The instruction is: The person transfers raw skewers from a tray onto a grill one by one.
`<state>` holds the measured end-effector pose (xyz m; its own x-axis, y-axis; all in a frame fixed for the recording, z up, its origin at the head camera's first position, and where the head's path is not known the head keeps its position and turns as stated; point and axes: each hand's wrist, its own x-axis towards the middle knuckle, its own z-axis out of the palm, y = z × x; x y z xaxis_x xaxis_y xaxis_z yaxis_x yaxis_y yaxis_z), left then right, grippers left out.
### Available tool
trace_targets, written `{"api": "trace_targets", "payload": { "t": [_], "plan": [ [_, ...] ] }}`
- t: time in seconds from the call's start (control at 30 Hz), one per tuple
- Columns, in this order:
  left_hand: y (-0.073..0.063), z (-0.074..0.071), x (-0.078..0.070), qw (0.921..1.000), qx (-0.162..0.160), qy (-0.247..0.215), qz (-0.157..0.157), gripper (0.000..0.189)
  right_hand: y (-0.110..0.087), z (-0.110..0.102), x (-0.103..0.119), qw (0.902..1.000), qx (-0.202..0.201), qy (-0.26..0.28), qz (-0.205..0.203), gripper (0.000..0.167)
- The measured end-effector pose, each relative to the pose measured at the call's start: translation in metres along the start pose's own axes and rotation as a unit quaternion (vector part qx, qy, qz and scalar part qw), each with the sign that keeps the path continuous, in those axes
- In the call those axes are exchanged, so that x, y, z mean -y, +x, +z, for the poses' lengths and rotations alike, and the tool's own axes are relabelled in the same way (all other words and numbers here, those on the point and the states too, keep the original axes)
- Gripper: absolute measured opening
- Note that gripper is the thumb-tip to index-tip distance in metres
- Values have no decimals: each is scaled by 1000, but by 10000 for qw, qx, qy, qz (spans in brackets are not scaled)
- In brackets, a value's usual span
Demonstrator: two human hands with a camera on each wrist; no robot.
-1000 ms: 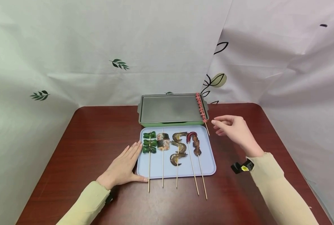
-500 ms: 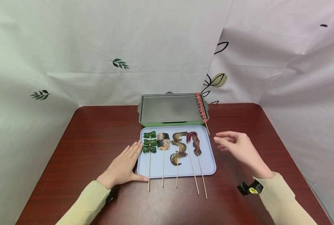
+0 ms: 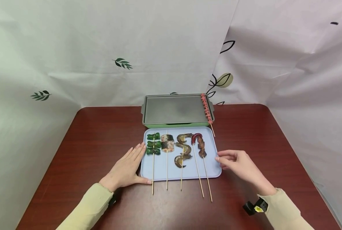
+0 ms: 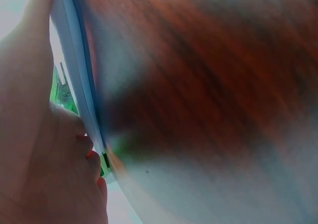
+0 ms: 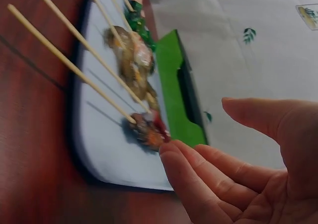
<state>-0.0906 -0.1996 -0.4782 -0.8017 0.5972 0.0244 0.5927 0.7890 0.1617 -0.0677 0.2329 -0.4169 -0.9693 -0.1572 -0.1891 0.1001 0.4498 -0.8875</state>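
A pale blue tray point(image 3: 160, 171) holds several skewers, their sticks reaching over its front edge. From left to right they carry green pepper pieces point(image 3: 153, 144), fish chunks point(image 3: 167, 146), shrimps point(image 3: 185, 149), a red octopus tentacle point(image 3: 193, 139) and brown meat pieces point(image 3: 201, 150). My left hand point(image 3: 126, 169) rests along the tray's left side, fingers straight, thumb near the front corner. At the right rim, my right hand point(image 3: 240, 164) has its fingertips close to the edge. In the right wrist view the thumb point(image 5: 248, 112) stands apart from the fingers, with nothing between them.
Behind the tray stands a grey griddle point(image 3: 174, 110) with a green base. A skewer of pink pieces point(image 3: 206, 108) lies along its right side, stick overhanging the front. The dark red table point(image 3: 102, 134) is backed by white cloth walls point(image 3: 171, 48).
My right hand has come down and toward me, from beside the pink skewer's stick to the tray's right rim. My left hand has stayed in place.
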Motion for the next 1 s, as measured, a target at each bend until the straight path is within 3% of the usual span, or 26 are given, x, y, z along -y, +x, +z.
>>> {"api": "trace_targets", "payload": {
  "t": [0.2,0.5,0.8,1.0],
  "plan": [
    [0,0,0,10000,82,19,-37,134,-6,11,-10,9980,507,368,116,41],
    [2,-2,0,9999,-88,-1,63,133,-12,25,-21,9908,1030,779,407,41],
    [2,-3,-1,10000,21,-39,-12,132,-15,41,-31,9830,1278,1215,511,49],
    [2,-3,-1,10000,41,-57,-19,132,-15,47,-34,9789,1218,1564,504,50]
  ]
}}
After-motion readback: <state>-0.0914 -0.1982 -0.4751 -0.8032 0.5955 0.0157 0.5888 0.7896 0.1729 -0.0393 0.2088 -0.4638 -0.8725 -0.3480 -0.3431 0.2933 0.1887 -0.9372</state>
